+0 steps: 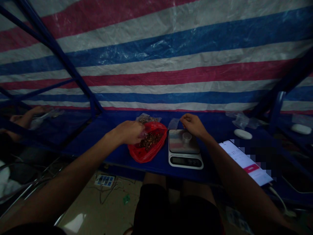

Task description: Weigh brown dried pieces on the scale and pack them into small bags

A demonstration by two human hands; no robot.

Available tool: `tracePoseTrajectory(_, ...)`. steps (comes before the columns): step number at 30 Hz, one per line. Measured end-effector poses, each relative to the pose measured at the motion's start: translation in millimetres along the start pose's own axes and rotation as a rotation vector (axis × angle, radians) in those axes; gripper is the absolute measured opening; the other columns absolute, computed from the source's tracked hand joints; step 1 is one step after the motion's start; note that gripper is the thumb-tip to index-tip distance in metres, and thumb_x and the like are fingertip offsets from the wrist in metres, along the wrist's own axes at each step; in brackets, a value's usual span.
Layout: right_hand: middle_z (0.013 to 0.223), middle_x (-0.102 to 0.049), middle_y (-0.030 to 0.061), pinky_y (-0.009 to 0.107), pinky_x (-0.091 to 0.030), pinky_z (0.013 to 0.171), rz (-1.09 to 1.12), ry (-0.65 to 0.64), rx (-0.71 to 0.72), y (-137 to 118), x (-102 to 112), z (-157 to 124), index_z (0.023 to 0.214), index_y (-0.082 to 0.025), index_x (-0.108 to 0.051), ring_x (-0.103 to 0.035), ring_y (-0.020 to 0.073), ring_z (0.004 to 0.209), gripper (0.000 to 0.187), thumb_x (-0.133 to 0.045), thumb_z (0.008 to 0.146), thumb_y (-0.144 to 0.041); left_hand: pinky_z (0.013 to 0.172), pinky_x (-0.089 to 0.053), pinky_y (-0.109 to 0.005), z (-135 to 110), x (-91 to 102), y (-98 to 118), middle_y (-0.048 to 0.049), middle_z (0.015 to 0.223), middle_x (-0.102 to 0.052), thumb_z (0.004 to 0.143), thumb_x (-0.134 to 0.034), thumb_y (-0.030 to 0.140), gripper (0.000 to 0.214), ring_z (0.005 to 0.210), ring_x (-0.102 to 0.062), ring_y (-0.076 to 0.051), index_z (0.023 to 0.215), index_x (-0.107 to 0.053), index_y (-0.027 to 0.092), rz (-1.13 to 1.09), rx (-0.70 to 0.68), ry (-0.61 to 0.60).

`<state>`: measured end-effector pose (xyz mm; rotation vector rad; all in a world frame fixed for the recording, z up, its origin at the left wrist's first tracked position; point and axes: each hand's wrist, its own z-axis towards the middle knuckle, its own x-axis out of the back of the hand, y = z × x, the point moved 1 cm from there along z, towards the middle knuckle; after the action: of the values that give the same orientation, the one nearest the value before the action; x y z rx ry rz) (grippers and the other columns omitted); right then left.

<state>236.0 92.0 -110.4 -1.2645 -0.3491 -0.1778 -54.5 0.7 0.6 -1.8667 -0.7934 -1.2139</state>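
My left hand [130, 131] reaches into a red plastic bag [141, 155] of small brown pieces [151, 140] on the blue shelf, fingers curled down among them. My right hand [193, 125] hovers above a small digital scale [184, 149], its fingers pinched on the edge of a small clear plastic bag [174, 123]. A small round container [187, 137] sits on the scale's plate. Behind the red bag lies a filled clear packet [146, 119].
A lit phone [245, 161] lies at the right of the blue shelf [117, 153]. Clear bags [241, 120] and white oval objects [242, 133] lie further right. Another person's hand [26, 117] works at the far left. A striped tarp hangs behind; cables lie on the floor.
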Motion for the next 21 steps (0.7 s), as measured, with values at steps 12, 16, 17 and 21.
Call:
tracePoseTrajectory(12,0.062,-0.062,0.0003,0.027,-0.043,0.055,0.090,0.035,0.012,-10.2,6.6,-2.2,0.080,-0.019,-0.062,-0.057,0.0154,0.057,0.022,-0.064,0.084,-0.041,0.090,-0.051,-0.028,-33.7,9.3,-6.4,-0.0048,0.120,-0.075,0.085,-0.065,0.039,0.041,0.104,-0.070,-0.021,0.123,-0.070,0.023,-0.614,-0.022,0.218)
tracePoseTrajectory(16,0.061,-0.060,-0.0004,0.027,-0.043,0.055,0.127,0.078,0.000,-8.3,7.9,0.2,0.078,-0.020,-0.061,-0.056,0.0149,0.056,0.024,-0.065,0.082,-0.044,0.106,-0.047,-0.034,-21.4,15.7,-1.9,-0.0071,0.128,-0.070,0.087,-0.063,0.033,0.040,0.118,-0.064,-0.022,0.124,-0.066,0.019,-0.723,-0.147,0.462)
tracePoseTrajectory(17,0.061,-0.060,-0.0006,0.027,-0.043,0.055,0.133,0.088,-0.005,-7.3,8.1,0.8,0.077,-0.020,-0.060,-0.055,0.0147,0.056,0.025,-0.065,0.081,-0.044,0.108,-0.045,-0.036,-12.1,19.4,-1.2,-0.0078,0.129,-0.069,0.088,-0.062,0.033,0.040,0.120,-0.063,-0.022,0.125,-0.066,0.018,-0.724,-0.174,0.515)
tracePoseTrajectory(21,0.061,-0.059,-0.0010,0.026,-0.041,0.054,0.133,0.114,0.004,-4.0,8.3,2.1,0.076,-0.020,-0.059,-0.053,0.0139,0.055,0.026,-0.065,0.080,-0.045,0.113,-0.042,-0.042,47.9,34.7,3.8,-0.0096,0.134,-0.065,0.086,-0.063,0.031,0.040,0.128,-0.058,-0.025,0.124,-0.066,0.018,-0.698,-0.203,0.603)
